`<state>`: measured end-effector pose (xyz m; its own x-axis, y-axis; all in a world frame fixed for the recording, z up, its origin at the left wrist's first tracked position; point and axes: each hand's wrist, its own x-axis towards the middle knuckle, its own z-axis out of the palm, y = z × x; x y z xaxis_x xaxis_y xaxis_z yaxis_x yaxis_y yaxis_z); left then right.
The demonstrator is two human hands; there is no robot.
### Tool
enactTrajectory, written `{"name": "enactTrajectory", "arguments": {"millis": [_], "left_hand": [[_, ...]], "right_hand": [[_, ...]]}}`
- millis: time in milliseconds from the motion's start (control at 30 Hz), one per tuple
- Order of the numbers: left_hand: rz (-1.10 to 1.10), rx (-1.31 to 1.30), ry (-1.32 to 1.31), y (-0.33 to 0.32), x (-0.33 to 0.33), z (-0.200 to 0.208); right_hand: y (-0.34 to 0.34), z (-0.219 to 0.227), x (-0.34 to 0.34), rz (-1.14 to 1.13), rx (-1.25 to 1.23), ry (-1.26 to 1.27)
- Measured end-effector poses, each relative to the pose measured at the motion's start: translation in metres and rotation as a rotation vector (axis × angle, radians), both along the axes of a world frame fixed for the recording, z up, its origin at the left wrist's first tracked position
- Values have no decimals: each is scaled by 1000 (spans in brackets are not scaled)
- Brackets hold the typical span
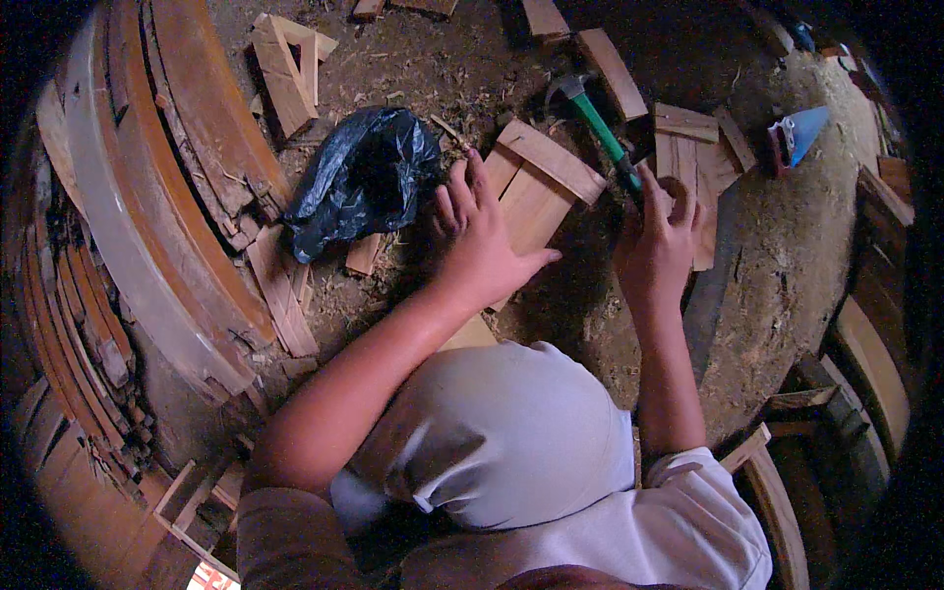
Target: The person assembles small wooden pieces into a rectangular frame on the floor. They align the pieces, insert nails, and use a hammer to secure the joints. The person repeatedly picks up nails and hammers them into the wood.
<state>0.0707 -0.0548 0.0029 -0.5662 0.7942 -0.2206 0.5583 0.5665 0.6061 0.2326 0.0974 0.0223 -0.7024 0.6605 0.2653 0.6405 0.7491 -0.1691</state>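
My left hand (479, 241) is open over the left edge of a small panel of wooden boards (539, 211) joined by a crosswise strip. Its thumb points right, and its fingers reach up beside a crumpled black plastic bag (364, 177). The panel's lower end is partly hidden behind that hand and my knee. My right hand (661, 236) has its fingers closed at the dark grip end of a claw hammer (598, 126). The hammer's green handle slants up and left to a metal head near the panel's top. Whatever lies inside the right palm is hidden.
Long planks (182, 197) are stacked at the left. Other joined wood pieces (685, 162) lie right of the hammer, with a wood block (612, 74) above. A blue packet (798, 136) sits farther right. Wooden frames (772, 492) stand at lower right. Shavings litter the dirt floor.
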Motion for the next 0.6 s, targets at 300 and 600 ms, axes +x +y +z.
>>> {"name": "enactTrajectory", "arguments": {"millis": [300, 600], "left_hand": [[-32, 39, -19, 3, 5, -10], [-42, -12, -35, 0, 3, -11]], "right_hand": [[-8, -23, -36, 183, -277, 112], [-4, -22, -43, 164, -296, 24]]}}
